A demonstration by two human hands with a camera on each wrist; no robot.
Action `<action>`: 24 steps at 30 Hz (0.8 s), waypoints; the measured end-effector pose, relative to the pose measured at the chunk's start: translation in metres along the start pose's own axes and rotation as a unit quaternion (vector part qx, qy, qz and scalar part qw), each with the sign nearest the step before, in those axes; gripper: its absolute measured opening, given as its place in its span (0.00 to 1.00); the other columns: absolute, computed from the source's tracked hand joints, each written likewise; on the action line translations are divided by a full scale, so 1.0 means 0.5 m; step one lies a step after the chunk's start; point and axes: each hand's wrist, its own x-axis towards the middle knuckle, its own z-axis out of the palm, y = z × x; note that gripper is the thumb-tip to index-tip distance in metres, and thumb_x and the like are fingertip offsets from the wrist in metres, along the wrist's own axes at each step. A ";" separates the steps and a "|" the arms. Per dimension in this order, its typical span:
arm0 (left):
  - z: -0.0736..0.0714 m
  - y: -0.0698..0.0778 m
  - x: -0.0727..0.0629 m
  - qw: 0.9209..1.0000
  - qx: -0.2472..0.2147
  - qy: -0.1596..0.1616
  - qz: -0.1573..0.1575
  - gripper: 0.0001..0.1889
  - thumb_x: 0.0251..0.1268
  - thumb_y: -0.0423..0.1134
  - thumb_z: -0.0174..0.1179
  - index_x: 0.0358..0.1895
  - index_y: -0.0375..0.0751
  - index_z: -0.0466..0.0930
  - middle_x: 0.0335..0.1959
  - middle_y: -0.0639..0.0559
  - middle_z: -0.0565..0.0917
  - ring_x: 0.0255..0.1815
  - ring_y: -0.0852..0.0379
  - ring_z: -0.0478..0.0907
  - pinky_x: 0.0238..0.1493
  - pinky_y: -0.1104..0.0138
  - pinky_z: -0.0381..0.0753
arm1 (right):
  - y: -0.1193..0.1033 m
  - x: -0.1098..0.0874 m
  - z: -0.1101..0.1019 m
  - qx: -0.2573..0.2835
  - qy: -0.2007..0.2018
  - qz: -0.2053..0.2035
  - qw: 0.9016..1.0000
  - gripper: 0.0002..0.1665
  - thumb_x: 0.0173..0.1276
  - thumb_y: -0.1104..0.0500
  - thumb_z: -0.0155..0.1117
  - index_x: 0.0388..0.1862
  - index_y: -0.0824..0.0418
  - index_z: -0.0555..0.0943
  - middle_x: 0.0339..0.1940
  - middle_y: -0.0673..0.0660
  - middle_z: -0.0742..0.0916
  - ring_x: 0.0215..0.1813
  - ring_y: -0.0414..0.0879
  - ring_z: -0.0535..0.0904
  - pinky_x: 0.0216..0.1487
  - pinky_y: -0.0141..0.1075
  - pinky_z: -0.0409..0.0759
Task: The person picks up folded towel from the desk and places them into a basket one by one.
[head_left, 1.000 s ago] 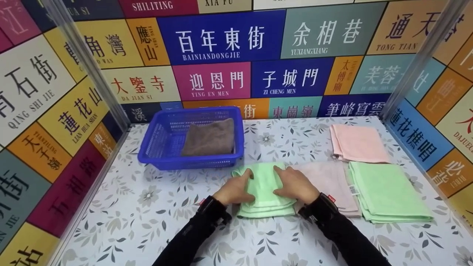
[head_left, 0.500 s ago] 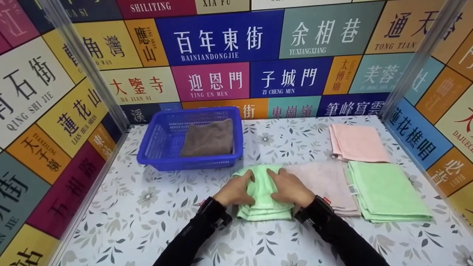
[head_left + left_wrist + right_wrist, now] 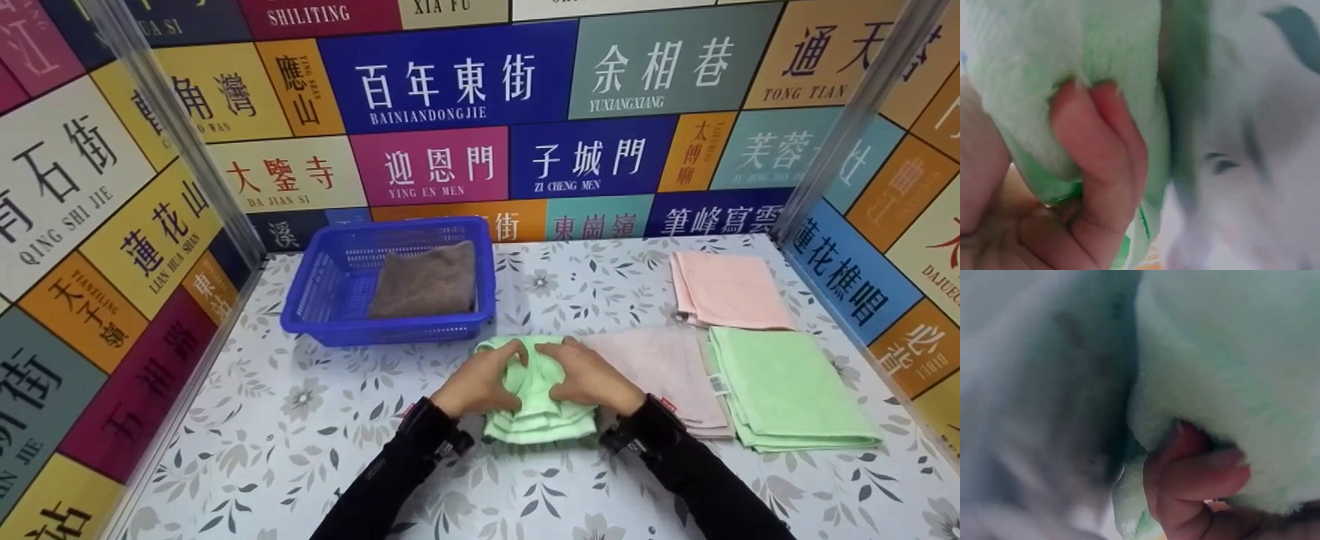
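Observation:
Between my hands lies a folded light green towel [image 3: 538, 429], bunched up into ridges along its middle. My left hand [image 3: 474, 381] grips its left side, and in the left wrist view curled fingers [image 3: 1100, 152] dig into the terry cloth. On the opposite side my right hand [image 3: 598, 377] grips the same towel, fingers [image 3: 1202, 478] bent into the fabric in the right wrist view. Just right of it, partly behind my right hand and wrist, is a folded pale pink towel [image 3: 667, 367].
A blue plastic basket [image 3: 390, 330] holding a folded brown towel [image 3: 425, 281] stands at the back left. To the right lie another folded green towel [image 3: 787, 390] and a peach-pink towel [image 3: 731, 291]. Sign-printed walls enclose the flower-patterned table [image 3: 300, 465].
My hands have drawn closer together, the right one moving left. The green towel between them has gone from flat to squeezed and wrinkled.

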 end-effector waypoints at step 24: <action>-0.105 0.031 -0.036 0.991 0.008 0.104 0.079 0.19 0.48 0.28 0.69 0.46 0.48 0.85 0.43 0.52 0.88 0.40 0.54 0.78 0.46 0.60 0.80 | -0.076 -0.018 -0.058 0.037 0.166 -0.072 0.983 0.43 0.52 0.71 0.70 0.71 0.60 0.78 0.44 0.56 0.77 0.40 0.45 0.70 0.43 0.36 0.73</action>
